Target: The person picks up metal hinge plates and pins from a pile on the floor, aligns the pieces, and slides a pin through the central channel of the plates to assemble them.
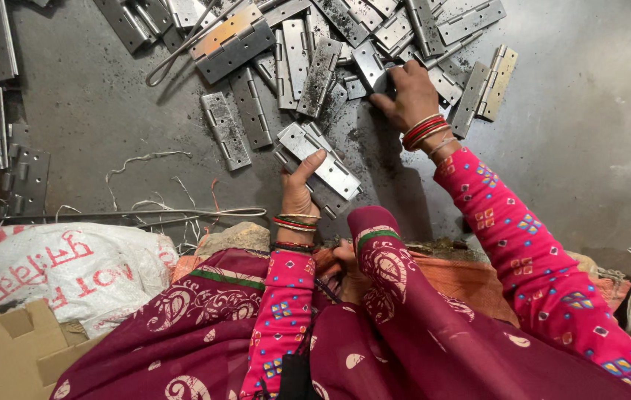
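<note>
My left hand [298, 194] is wrapped around a bright steel hinge [320, 159], thumb laid along its upper face and the other fingers curled under it, so the hinge is lifted and tilted, one end pointing up and left, the other down and right. It sits just above a second, darker hinge [321, 194] lying on the floor [567, 111] beneath my palm. My right hand [406, 94] is stretched farther out, palm down, fingers [382, 102] bent and pressing on the edge of the heap of hinges [315, 52]; they rest on a small folded hinge [369, 65] there, though I cannot tell whether they have closed around it or only touch it. The heap is a loose tangle of flat grey plates, some open, some folded, with one brass-tinted hinge [221, 33] near its left end and a half-open pair [487, 85] just right of my wrist. A single long hinge [224, 130] lies apart, left of the one I hold. The dark floor is dusted with metal filings. Bits of pale string [149, 196] and a thin steel rod [119, 215] lie near a printed white sack [64, 263], with cardboard [12, 355] below it. Red and gold bangles [425, 132] ring both wrists.
</note>
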Available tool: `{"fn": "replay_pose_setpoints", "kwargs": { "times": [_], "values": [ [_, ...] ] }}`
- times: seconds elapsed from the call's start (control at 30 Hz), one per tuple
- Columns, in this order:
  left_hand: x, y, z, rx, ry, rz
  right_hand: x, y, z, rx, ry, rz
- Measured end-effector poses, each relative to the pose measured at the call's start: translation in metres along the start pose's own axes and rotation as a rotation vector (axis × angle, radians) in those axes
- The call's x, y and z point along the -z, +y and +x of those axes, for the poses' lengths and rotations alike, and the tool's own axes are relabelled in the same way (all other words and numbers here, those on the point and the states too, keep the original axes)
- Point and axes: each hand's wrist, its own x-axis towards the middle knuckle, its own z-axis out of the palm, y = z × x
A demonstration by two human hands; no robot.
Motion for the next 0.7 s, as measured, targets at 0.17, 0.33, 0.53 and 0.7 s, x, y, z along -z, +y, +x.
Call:
{"fn": "replay_pose_setpoints", "kwargs": {
  "times": [0.17, 0.33, 0.53, 0.7],
  "values": [
    [-0.001, -0.001, 0.001, -0.005, 0.017, 0.038, 0.012, 0.030, 0.011, -0.034, -0.103, 0.214],
    [0.001, 0.000, 0.002, 0.011, 0.025, 0.006, 0.037, 0.011, -0.016, -0.040, 0.142, 0.520],
    [0.007, 0.000, 0.006, -0.020, 0.063, 0.020, 0.041, -0.029, -0.081, 0.119, 0.388, 0.617],
    [0.010, -0.002, 0.009, -0.054, 0.084, 0.028, 0.049, -0.037, -0.079, -0.046, 0.273, 0.790]
  ]
}}
